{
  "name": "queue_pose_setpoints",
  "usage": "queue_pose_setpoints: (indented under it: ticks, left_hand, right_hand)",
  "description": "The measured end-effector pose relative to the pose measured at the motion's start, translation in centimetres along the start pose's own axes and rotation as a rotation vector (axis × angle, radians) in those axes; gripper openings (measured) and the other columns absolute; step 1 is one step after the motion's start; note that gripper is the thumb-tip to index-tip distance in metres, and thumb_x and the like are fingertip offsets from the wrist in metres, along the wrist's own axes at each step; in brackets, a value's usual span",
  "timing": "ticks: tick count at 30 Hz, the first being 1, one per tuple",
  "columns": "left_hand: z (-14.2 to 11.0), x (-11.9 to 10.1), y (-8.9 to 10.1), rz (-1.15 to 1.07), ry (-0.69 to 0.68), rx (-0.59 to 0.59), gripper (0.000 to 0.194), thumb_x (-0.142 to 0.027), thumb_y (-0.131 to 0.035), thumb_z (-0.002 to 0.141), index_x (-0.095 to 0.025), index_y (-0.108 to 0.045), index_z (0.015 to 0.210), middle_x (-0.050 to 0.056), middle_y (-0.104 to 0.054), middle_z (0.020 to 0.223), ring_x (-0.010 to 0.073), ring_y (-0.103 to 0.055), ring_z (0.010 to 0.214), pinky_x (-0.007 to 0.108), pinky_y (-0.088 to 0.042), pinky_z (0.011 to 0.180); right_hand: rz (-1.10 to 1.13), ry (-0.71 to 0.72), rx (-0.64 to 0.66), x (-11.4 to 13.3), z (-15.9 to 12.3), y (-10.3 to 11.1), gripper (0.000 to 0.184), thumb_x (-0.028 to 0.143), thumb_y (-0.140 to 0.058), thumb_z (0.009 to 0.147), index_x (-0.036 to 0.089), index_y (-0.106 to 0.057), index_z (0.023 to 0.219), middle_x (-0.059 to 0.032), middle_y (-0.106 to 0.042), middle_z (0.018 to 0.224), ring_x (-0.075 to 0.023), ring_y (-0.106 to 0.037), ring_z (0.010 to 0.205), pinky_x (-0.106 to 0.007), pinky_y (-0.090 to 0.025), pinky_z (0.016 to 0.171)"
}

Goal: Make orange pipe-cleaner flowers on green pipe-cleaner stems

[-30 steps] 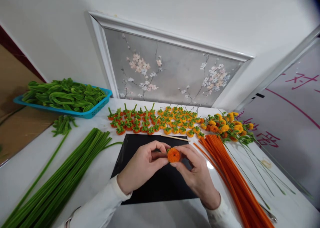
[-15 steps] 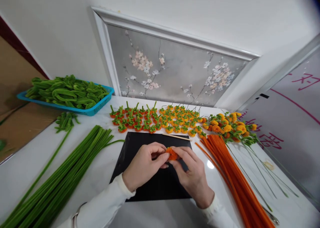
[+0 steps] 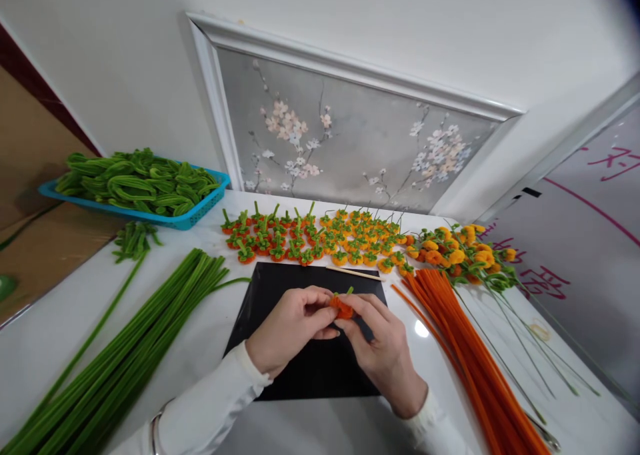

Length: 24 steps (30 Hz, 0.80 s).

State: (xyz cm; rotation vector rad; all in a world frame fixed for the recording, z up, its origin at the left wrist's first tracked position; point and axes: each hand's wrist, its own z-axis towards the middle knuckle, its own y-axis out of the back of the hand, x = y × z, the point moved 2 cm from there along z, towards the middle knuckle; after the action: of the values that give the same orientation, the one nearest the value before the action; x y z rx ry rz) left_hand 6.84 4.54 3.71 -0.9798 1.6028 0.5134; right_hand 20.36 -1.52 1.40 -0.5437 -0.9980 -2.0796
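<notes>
A small orange pipe-cleaner pumpkin (image 3: 341,307) with a short green stem is pinched between both hands, above a black mat (image 3: 320,375). My left hand (image 3: 295,325) is closed on its left side with thumb and fingertips. My right hand (image 3: 383,345) grips the right side, forefinger over the top and thumb below. The fingers cover part of the pumpkin. Beyond the mat stand rows of finished orange pumpkins (image 3: 277,250) with green stems and yellow pumpkins (image 3: 355,258) with green tops, some with thin wires.
Green pipe cleaners (image 3: 130,348) lie on the left, orange pipe cleaners (image 3: 465,348) on the right. A blue basket (image 3: 187,220) of looped green pieces stands back left. A thin wooden stick (image 3: 355,273) crosses the mat's far edge. Yellow flowers (image 3: 455,255) with long stems lie back right.
The pumpkin has turned in my fingers, so its green stem now shows at the top. Both hands stay over the mat in nearly the same place.
</notes>
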Motion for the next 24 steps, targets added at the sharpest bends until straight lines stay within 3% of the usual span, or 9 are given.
queue_pose_setpoints:
  ticks: [12, 15, 18, 20, 24]
  left_hand:
    - [-0.1, 0.4, -0.3, -0.303, 0.095, 0.099, 0.019, -0.024, -0.073, 0.073, -0.013, -0.069, 0.088, 0.006, -0.064, 0.091, 0.0138, -0.06, 0.086, 0.026, -0.052, 0.079]
    - [-0.1, 0.2, -0.1, -0.212, 0.086, 0.166, 0.022, -0.031, -0.066, 0.079, -0.013, -0.066, 0.091, 0.006, -0.062, 0.096, 0.0172, -0.058, 0.094, 0.032, -0.053, 0.082]
    - [0.0, -0.2, 0.5, -0.048, 0.003, 0.094, 0.023, -0.037, -0.059, 0.084, -0.014, -0.061, 0.089, 0.004, -0.06, 0.09, 0.0162, -0.058, 0.09, 0.032, -0.054, 0.078]
    - [0.2, -0.4, 0.8, 0.058, -0.082, 0.039, 0.017, -0.031, -0.06, 0.083, -0.016, -0.058, 0.089, 0.001, -0.06, 0.086, 0.0138, -0.059, 0.082, 0.028, -0.054, 0.072]
    - [0.3, -0.7, 0.6, 0.194, -0.229, 0.103, 0.016, -0.015, -0.058, 0.079, -0.018, -0.057, 0.095, -0.001, -0.063, 0.083, 0.0113, -0.059, 0.074, 0.023, -0.051, 0.067]
  right_hand:
    - [0.057, -0.079, -0.061, -0.4, -0.2, -0.1, 0.022, 0.014, -0.057, 0.085, 0.022, -0.06, 0.105, -0.0047, -0.064, 0.091, -0.0165, -0.062, 0.082, -0.028, -0.053, 0.073]
    - [0.051, -0.118, -0.074, -0.6, -0.4, 0.1, 0.02, 0.018, -0.061, 0.084, 0.021, -0.06, 0.104, -0.004, -0.065, 0.09, -0.0165, -0.061, 0.081, -0.028, -0.052, 0.072]
    - [0.068, -0.153, -0.094, -0.9, -0.5, 0.2, 0.023, 0.022, -0.063, 0.083, 0.021, -0.06, 0.105, -0.0042, -0.066, 0.092, -0.0165, -0.061, 0.08, -0.027, -0.051, 0.071]
    - [0.1, -0.177, -0.094, -1.0, -0.6, 0.2, 0.024, 0.023, -0.064, 0.082, 0.021, -0.06, 0.105, -0.0047, -0.066, 0.093, -0.0167, -0.062, 0.081, -0.027, -0.051, 0.07]
    - [0.184, -0.244, -0.064, -1.1, -0.6, 0.1, 0.024, 0.026, -0.063, 0.082, 0.021, -0.06, 0.105, -0.0052, -0.066, 0.095, -0.0174, -0.063, 0.082, -0.028, -0.052, 0.071]
